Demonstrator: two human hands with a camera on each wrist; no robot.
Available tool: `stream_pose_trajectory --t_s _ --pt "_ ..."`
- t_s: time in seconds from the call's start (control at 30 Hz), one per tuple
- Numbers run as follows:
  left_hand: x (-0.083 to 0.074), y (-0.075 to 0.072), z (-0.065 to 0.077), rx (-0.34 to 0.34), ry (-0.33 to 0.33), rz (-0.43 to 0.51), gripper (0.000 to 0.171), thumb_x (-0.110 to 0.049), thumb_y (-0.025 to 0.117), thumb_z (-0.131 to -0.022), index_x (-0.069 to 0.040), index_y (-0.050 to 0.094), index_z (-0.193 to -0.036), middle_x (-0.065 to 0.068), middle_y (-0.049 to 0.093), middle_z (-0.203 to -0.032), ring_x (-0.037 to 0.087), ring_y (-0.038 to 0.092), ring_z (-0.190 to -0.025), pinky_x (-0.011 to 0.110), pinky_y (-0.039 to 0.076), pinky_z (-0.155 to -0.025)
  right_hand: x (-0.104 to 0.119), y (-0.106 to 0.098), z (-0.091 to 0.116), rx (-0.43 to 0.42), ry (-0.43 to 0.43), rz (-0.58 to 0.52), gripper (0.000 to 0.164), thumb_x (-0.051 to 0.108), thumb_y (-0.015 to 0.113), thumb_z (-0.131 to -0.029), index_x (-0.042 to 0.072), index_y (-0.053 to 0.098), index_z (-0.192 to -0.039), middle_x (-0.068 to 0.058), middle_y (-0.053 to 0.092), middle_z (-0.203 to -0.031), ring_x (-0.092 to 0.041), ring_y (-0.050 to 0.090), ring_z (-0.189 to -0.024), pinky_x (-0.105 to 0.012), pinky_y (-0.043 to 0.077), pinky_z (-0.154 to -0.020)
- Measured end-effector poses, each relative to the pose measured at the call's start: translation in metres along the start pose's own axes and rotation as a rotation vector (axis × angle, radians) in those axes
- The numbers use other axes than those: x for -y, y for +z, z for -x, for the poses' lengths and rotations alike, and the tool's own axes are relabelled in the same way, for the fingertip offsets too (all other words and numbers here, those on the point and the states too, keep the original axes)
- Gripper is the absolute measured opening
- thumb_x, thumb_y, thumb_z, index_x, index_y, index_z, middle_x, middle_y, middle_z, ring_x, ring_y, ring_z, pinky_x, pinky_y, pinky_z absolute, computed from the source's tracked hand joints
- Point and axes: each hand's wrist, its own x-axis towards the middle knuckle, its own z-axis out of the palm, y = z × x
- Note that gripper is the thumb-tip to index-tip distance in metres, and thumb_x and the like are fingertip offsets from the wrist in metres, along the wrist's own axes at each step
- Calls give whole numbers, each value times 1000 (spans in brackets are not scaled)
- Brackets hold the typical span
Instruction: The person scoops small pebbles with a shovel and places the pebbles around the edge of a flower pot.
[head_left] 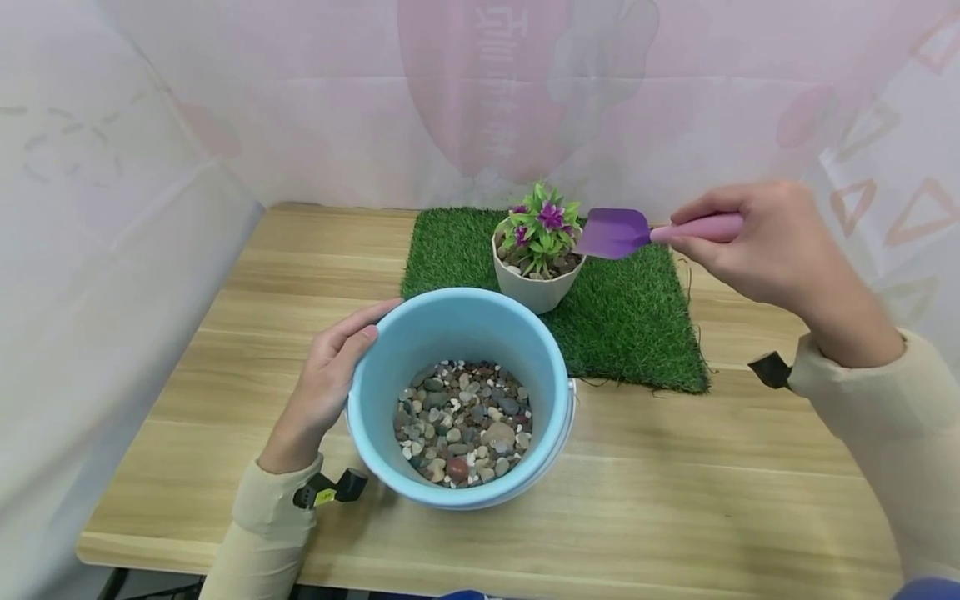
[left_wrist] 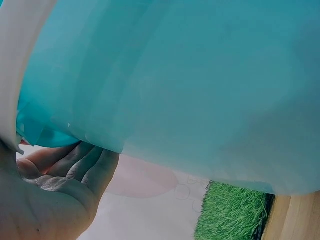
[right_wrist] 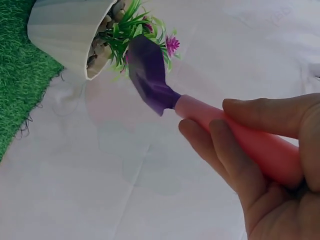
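Note:
My right hand (head_left: 765,242) grips the pink handle of a small toy shovel (head_left: 615,233) with a purple blade. Its blade shows no stones and reaches over the right rim of a white flower pot (head_left: 534,292). In the right wrist view the shovel blade (right_wrist: 147,72) overlaps the green leaves and purple flowers (right_wrist: 172,45). A light blue bucket (head_left: 459,304) stands in front of the pot, with many mixed pebbles (head_left: 461,425) at its bottom. My left hand (head_left: 333,362) rests against the bucket's left side at the rim, fingers extended along the outside.
An artificial grass mat (head_left: 630,325) lies under the pot on the wooden table (head_left: 720,483). More pebbles sit in the pot around the plant. Pale printed cloth (head_left: 337,100) hangs close behind the table and at both sides.

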Motion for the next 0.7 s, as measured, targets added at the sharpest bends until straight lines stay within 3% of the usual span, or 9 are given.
stream_pose_trajectory --t_s 0.2,0.27,0.3,0.43,0.5,0.7 --pt "0 -2 0 5 -11 -11 43 -21 43 -115 3 55 -149 5 71 -138 24 79 -105 47 70 -80 10 -6 14 -114 -84 -42 18 16 93 -82 20 86 -98 23 79 -82 17 64 -63 -10 38 -43" --pt "0 -2 0 9 -17 -8 44 -21 43 -115 2 55 -150 7 70 -138 25 79 -106 48 70 -81 14 -9 19 -136 -120 -87 21 8 93 -79 18 85 -97 31 75 -83 19 66 -68 -3 41 -63" --pt "0 -2 0 11 -19 -7 44 -21 43 -115 2 55 -150 7 70 -138 25 79 -106 48 70 -81 15 -11 21 -140 -139 -101 24 5 92 -79 17 85 -98 34 74 -84 20 67 -71 -2 39 -62" --pt "-1 -1 0 13 -18 -5 45 -22 43 -115 3 54 -151 9 70 -138 26 79 -106 48 70 -81 21 -16 27 -159 -242 -138 31 -7 90 -74 11 85 -99 29 76 -89 20 69 -78 4 41 -66" --pt "-1 -1 0 11 -14 -4 45 -22 43 -115 3 54 -150 8 70 -139 25 79 -106 48 70 -81 25 -19 30 -152 -285 -144 34 -10 90 -73 9 85 -100 25 77 -92 18 71 -81 0 46 -51" --pt "-2 -1 0 12 6 9 44 -20 43 -115 6 54 -149 3 72 -136 22 79 -106 46 70 -81 36 -22 39 -120 -371 -175 36 -12 88 -72 7 84 -102 14 81 -97 12 74 -87 -1 56 -65"
